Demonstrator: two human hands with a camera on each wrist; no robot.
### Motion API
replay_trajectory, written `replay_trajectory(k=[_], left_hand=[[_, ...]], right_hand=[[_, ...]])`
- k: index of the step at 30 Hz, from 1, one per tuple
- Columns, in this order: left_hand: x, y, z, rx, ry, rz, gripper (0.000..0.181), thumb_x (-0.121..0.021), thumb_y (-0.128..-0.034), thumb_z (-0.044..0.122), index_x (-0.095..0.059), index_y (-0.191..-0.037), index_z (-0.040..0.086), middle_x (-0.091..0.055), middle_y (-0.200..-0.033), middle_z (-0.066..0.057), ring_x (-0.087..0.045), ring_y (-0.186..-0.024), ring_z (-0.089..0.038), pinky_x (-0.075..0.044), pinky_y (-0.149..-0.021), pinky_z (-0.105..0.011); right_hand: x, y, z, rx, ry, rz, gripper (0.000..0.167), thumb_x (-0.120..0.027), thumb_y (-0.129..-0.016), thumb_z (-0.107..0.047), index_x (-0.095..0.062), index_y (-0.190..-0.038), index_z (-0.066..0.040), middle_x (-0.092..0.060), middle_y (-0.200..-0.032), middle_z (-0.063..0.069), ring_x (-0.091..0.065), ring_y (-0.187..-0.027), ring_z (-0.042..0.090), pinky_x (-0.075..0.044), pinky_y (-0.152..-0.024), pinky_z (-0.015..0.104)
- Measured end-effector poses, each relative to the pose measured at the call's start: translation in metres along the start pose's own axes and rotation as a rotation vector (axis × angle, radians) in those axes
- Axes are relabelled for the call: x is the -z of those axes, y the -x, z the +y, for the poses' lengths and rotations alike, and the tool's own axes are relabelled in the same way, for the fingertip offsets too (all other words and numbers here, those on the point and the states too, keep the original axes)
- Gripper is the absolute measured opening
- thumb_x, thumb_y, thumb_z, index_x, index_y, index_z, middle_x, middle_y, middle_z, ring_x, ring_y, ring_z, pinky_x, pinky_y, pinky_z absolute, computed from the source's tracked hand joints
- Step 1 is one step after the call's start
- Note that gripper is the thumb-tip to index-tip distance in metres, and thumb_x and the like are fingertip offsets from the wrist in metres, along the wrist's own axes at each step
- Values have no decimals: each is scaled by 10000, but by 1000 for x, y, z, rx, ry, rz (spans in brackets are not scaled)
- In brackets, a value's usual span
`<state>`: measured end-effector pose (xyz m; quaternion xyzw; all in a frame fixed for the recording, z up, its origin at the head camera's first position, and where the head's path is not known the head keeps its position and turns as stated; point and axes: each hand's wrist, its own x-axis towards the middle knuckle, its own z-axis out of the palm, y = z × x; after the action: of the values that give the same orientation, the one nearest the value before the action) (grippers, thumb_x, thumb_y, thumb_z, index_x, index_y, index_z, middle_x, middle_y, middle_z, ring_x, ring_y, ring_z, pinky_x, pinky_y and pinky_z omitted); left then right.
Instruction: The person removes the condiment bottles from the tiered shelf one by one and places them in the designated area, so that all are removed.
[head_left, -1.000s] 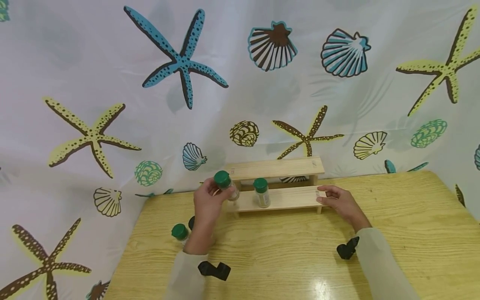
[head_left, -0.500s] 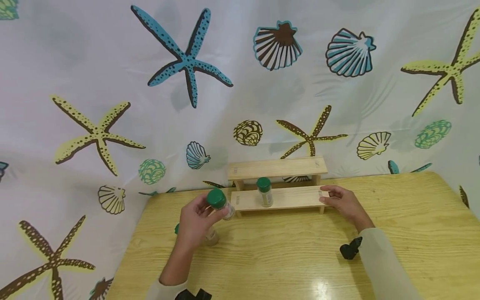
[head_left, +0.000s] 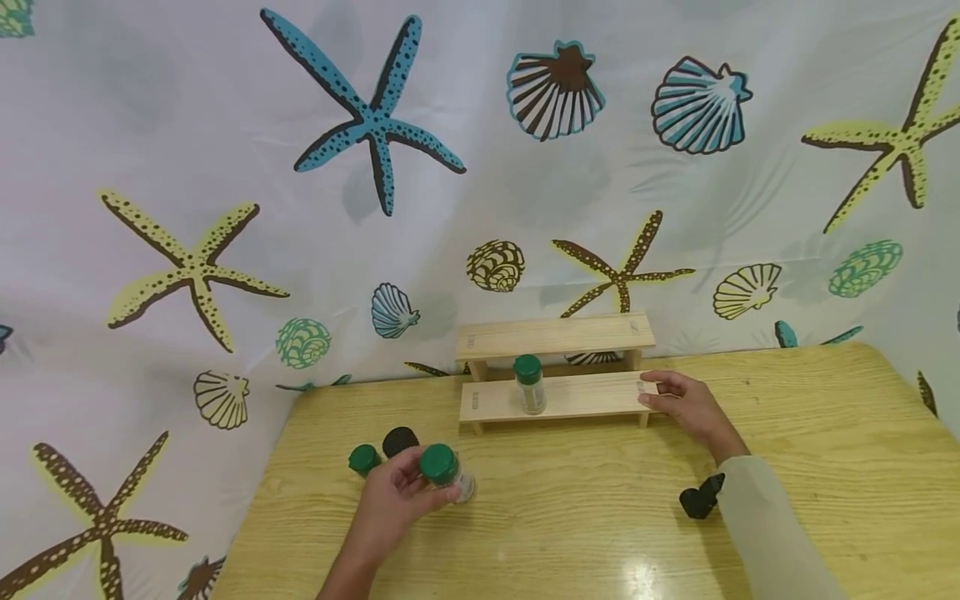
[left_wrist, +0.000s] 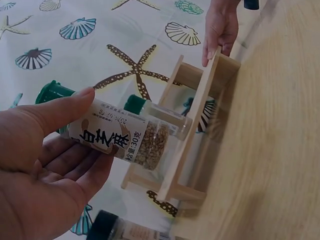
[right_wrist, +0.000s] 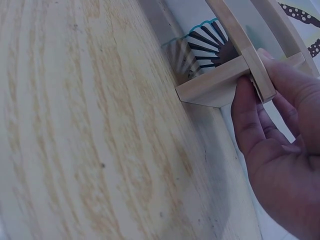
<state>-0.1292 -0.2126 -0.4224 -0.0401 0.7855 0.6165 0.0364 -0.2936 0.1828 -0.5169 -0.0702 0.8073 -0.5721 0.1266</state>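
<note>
My left hand (head_left: 392, 504) grips a green-capped spice jar (head_left: 439, 465) above the table's left part. In the left wrist view this jar (left_wrist: 117, 131) has a white label with dark characters and pale seeds inside. My right hand (head_left: 688, 410) pinches the right end of a two-step wooden rack (head_left: 592, 395); the right wrist view has thumb and fingers on opposite faces of the lower board (right_wrist: 246, 47). Another green-capped jar (head_left: 531, 390) stands upright on that lower step, left of its middle. The upper step (head_left: 555, 335) bears nothing.
Behind my left hand, a green-capped jar (head_left: 364, 458) and a black-capped jar (head_left: 401, 440) stand on the wood-grain table (head_left: 570, 508), partly hidden by the hand. A white cloth (head_left: 465, 192) with starfish and shell prints hangs behind the rack.
My left hand has carried its jar from the lower step's left end toward me, down and away from the rack. My right hand keeps its hold on the rack.
</note>
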Motion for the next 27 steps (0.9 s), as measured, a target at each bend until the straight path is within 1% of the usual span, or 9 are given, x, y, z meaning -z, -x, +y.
replay_trajectory(k=[4, 7, 9, 13, 15, 21, 23, 26, 27], left_hand=[[3, 6, -20, 36, 10, -2, 508, -779, -764, 95, -595, -1236, 60, -624, -1241, -122, -598, -1168, -202, -522, -941, -221], [6, 12, -33, 78, 20, 34, 523, -785, -760, 120, -592, -1244, 73, -625, -1238, -107, -592, -1179, -222, -527, -935, -225], [8, 15, -41, 91, 10, 62, 505, -789, -759, 142, -604, -1223, 71, -639, -1214, -95, -599, -1166, -219, -524, -942, -231], [12, 18, -53, 99, -15, 109, 485, -797, -751, 166, -620, -1193, 74, -651, -1187, -86, -611, -1145, -205, -517, -961, -251], [13, 18, -59, 96, -20, 126, 494, -794, -755, 162, -614, -1205, 65, -645, -1201, -102, -612, -1142, -204, -523, -956, -264], [20, 16, -76, 125, 15, 196, 572, -783, -766, 130, -557, -1284, 41, -624, -1237, -144, -639, -1045, -61, -548, -894, -228], [22, 16, -80, 118, 3, 210, 587, -777, -777, 140, -540, -1303, 33, -612, -1255, -155, -634, -1033, -22, -547, -891, -220], [25, 17, -85, 112, -19, 230, 586, -777, -782, 168, -540, -1300, 33, -609, -1260, -157, -631, -1050, -36, -545, -892, -214], [26, 17, -86, 114, -27, 236, 587, -778, -783, 184, -541, -1299, 35, -608, -1262, -156, -628, -1074, -65, -542, -897, -212]], right_hand=[[-1, -1, 1, -1, -4, 1, 594, -647, -888, -403, -495, -1371, -94, -454, -1382, 190, -429, -1246, 316, -498, -916, 370], [-2, -1, 2, -5, 6, 6, 591, -649, -882, -415, -502, -1366, -107, -451, -1392, 184, -422, -1265, 327, -496, -941, 403], [-1, -1, 2, -8, 9, 7, 588, -648, -882, -417, -503, -1365, -114, -438, -1407, 182, -409, -1283, 338, -487, -962, 437], [-1, -1, 2, -12, 11, 8, 588, -650, -880, -418, -504, -1365, -119, -418, -1425, 183, -395, -1299, 350, -469, -985, 476], [-1, -1, 2, -15, 11, 6, 595, -650, -880, -420, -499, -1369, -118, -410, -1431, 181, -393, -1302, 350, -466, -990, 478], [-1, 1, 2, -16, 2, 4, 599, -643, -889, -407, -482, -1383, -109, -400, -1434, 183, -406, -1290, 351, -463, -997, 482], [-1, 2, 2, -13, 7, 5, 605, -640, -889, -416, -479, -1385, -111, -399, -1430, 184, -410, -1285, 349, -461, -996, 482], [-1, 1, 2, -13, 18, 7, 606, -635, -887, -432, -482, -1383, -120, -411, -1420, 175, -411, -1283, 333, -462, -994, 474], [-1, 1, 2, -12, 21, 7, 608, -635, -885, -437, -483, -1383, -123, -415, -1416, 173, -414, -1279, 330, -465, -989, 470]])
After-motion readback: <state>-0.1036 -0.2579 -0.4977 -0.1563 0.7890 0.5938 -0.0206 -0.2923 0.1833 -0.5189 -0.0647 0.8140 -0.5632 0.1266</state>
